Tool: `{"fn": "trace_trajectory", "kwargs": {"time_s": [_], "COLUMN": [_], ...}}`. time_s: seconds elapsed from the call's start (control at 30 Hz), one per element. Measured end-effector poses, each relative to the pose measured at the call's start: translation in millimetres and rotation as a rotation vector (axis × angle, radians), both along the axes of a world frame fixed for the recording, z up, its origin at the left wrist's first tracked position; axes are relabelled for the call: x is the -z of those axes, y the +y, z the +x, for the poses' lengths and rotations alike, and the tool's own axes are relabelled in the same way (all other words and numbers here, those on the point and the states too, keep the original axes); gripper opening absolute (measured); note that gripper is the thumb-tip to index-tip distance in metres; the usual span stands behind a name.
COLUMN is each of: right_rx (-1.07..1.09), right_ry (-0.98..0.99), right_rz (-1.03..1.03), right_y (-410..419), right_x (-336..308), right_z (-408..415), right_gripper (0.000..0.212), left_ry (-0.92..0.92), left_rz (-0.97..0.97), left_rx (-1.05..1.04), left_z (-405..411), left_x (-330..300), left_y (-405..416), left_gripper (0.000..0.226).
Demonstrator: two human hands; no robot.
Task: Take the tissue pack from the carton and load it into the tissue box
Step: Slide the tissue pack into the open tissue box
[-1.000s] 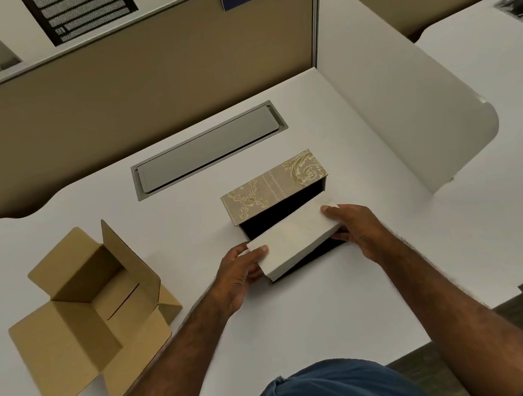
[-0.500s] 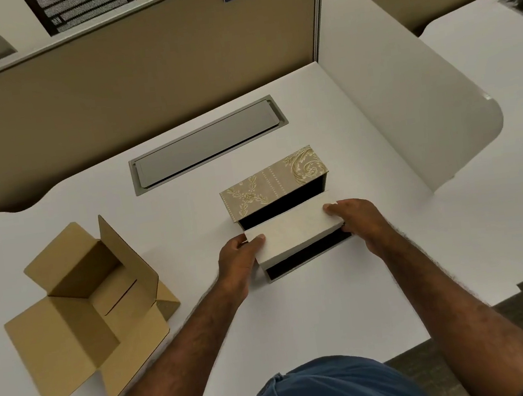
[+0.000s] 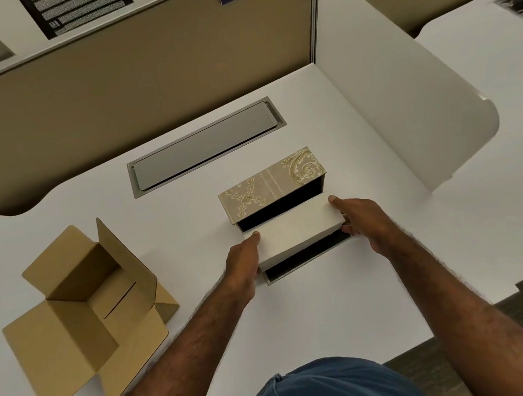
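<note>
Leftmost, an opened brown corrugated-cardboard carton (image 3: 83, 317) on the white desk (image 3: 319, 316), flaps splayed, nothing visible inside. Well apart from it, beyond and to the right, a grey recessed cable-tray cover (image 3: 203, 145) set into the desk surface.

Next, the left hand (image 3: 241, 272), fingers curled and pressed against the left end of the pale off-white rectangular tissue pack (image 3: 294, 228), thumb tip up on the top edge. Held level between both hands, tilted slightly with the box's line, hovering over or just entering the dark opening of the patterned beige-and-gold tissue box (image 3: 272, 189). Box lid stood up at the far side, black interior showing both behind and in front of the pack. Whether the pack's underside already touches the box floor: cannot tell.

Then the right hand (image 3: 361, 223), fingers clamped on the pack's right end, thumb on the upper far corner, other fingertips tucked beneath. Further right, a white curved divider panel (image 3: 406, 95) standing on the desk.

Risks from here, as judgement only: pack snagging on the near wall or end walls if lowered out of line with the opening, since the fit looks close. Fingers under the right end likely to be trapped between pack and box wall unless slid out in good time. Soft pack prone to buckling if squeezed harder from the ends. Upright lid liable to tip forward onto the knuckles if nudged.
</note>
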State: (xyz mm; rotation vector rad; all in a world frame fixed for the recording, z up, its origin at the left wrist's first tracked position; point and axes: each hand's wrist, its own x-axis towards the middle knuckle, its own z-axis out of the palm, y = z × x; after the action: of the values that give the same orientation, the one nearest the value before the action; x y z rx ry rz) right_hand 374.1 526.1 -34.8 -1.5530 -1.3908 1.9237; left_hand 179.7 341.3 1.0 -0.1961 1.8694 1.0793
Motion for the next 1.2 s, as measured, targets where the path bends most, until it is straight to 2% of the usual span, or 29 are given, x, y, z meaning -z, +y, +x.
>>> {"fn": "trace_trajectory", "kwargs": {"time_s": [0.13, 0.3, 0.43, 0.63, 0.73, 0.8, 0.9, 0.97, 1.03, 1.07, 1.13, 1.2], "right_rx": [0.008, 0.019, 0.008, -0.007, -0.027, -0.032, -0.042, -0.036, -0.017, -0.012, -0.004, -0.004], "right_ry": [-0.002, -0.028, -0.062, -0.068, -0.053, -0.043, -0.053, -0.073, -0.072, -0.062, -0.03, 0.003], "right_rz": [-0.05, -0.015, 0.04, 0.058, 0.07, 0.079, 0.093, 0.148, 0.237, 0.266, 0.287, 0.296], "right_y": [3, -2, -9, -12, -12, -12, -11, -8, -1, 3, 11, 19], "right_x": [-2, -3, -2, -8, -8, -8, -13, -19, -25, -30, -43, -55], "right_z": [1, -2, -2, 0, 1, 1, 1, 1, 0, -1, -7, -14], "right_gripper": [0.043, 0.026, 0.027, 0.03, 0.027, 0.027, 0.026, 0.036, 0.058, 0.061, 0.046, 0.033], "left_ry": [0.016, 0.02, 0.014, 0.229, 0.262, 0.259, 0.283, 0.282, 0.261, 0.254, 0.236, 0.23], "left_rz": [-0.006, 0.023, 0.012, -0.051, -0.034, -0.034, -0.057, -0.032, 0.045, 0.077, 0.142, 0.18], "left_rx": [0.007, 0.004, 0.002, 0.253, 0.275, 0.267, 0.207, 0.083, -0.057, -0.108, -0.143, -0.129], "left_z": [-2, 0, 4, 12, 11, 9, 1, -8, -19, -25, -33, -38], "left_x": [1, 1, 1, 1, 1, 3, 4, 1, -6, -11, -19, -28], "left_y": [-2, -3, -1, -7, -12, -13, -15, -14, -13, -13, -10, -4], "left_gripper": [0.049, 0.046, 0.046, 0.028, 0.015, 0.01, 0.026, 0.033, 0.033, 0.031, 0.029, 0.041]}}
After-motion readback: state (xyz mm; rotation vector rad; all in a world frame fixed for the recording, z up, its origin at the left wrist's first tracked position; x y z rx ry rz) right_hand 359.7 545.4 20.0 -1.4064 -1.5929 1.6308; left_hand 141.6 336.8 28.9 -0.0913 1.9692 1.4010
